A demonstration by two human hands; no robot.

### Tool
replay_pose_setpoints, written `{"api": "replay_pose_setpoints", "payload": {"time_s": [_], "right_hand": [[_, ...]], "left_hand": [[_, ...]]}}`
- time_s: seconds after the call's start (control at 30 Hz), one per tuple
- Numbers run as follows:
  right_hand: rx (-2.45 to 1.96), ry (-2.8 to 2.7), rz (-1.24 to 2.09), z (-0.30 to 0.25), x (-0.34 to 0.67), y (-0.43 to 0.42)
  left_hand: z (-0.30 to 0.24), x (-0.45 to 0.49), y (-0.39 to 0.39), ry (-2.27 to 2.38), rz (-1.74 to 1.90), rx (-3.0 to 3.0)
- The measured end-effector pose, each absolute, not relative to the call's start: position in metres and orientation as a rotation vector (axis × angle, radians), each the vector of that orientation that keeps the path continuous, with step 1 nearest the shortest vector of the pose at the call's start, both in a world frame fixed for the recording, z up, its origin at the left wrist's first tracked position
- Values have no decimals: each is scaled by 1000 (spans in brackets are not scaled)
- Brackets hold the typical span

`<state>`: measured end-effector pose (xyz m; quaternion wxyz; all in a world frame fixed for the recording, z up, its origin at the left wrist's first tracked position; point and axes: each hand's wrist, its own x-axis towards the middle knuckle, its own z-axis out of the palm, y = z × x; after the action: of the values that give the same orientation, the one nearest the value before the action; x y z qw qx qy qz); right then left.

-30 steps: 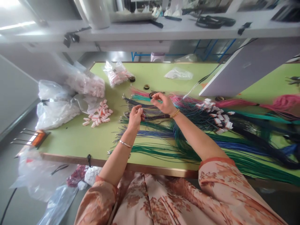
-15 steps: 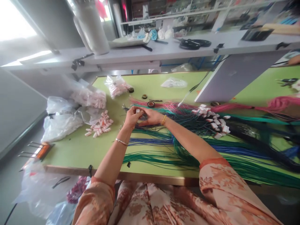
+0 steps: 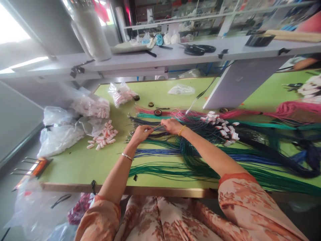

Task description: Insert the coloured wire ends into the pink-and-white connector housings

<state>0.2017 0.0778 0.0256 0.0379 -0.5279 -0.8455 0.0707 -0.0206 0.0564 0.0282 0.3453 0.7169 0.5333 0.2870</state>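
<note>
A person's two bare hands work over a pale green bench point(image 3: 75, 169), seen from the head, looking forward and down. The left hand point(image 3: 140, 134), with a silver bangle on its wrist, has its thumb and fingers pinched narrow on thin wires point(image 3: 157, 127); a small white piece point(image 3: 145, 130) shows at its fingertips. The right hand point(image 3: 172, 126), with a yellow bracelet point(image 3: 181, 130), is closed on the same wires, its fingers bent in. The wires run in a short, taut line across the gap between the hands, above the middle of the bench. Exactly how the fingertips grip is too small to tell.

Beneath and around the hands, long bundles of wire lie crosswise: pink wires point(image 3: 243, 112) farthest away, then teal and dark ones, blue wires point(image 3: 163, 152), and green wires point(image 3: 160, 169) nearest the person. Right of the right hand, a cluster of white connectors point(image 3: 223, 129) lies on the wires. Left of the left hand, well apart from it, is a loose pile of small pink-and-white pieces point(image 3: 103, 135), with clear plastic bags point(image 3: 61, 140) beside it. Just beyond the hands lies a roll of black tape point(image 3: 157, 112). A shelf point(image 3: 130, 62) crosses behind the bench, carrying a pale jug point(image 3: 94, 36) and black-handled scissors point(image 3: 199, 49).
</note>
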Motion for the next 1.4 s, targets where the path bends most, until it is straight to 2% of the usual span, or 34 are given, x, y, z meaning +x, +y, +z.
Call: {"api": "replay_pose_setpoints", "payload": {"time_s": [0.1, 0.17, 0.33, 0.4, 0.57, 0.7, 0.83, 1.0, 1.07, 1.2, 1.4], "right_hand": [[-1609, -2657, 272, 25, 200, 81], [-1566, -2706, 380, 30, 202, 85], [-1021, -2651, 970, 48, 211, 117], [-1086, -2453, 907, 50, 206, 137], [-1762, -2292, 390, 31, 178, 173], [-1889, -2330, 289, 18, 169, 179], [-1750, -2137, 342, 33, 174, 167], [-1071, -1896, 753, 72, 178, 95], [-932, -1878, 881, 76, 177, 56], [-1053, -1934, 960, 57, 175, 8], [-1156, -1937, 874, 22, 179, 4]], "left_hand": [[24, -23, 54, 1430, 576, 1986], [23, -24, 52, 1418, 594, 2113], [26, -25, 47, 1421, 584, 2162], [28, -22, 45, 1436, 537, 2074], [29, -15, 39, 1475, 559, 2015], [26, -16, 35, 1415, 620, 1940], [20, -19, 34, 1369, 643, 1883], [14, -14, 36, 1565, 656, 1864], [13, -11, 36, 1575, 721, 1830], [14, -8, 33, 1528, 871, 1704], [18, -4, 27, 1411, 911, 1580]]}}
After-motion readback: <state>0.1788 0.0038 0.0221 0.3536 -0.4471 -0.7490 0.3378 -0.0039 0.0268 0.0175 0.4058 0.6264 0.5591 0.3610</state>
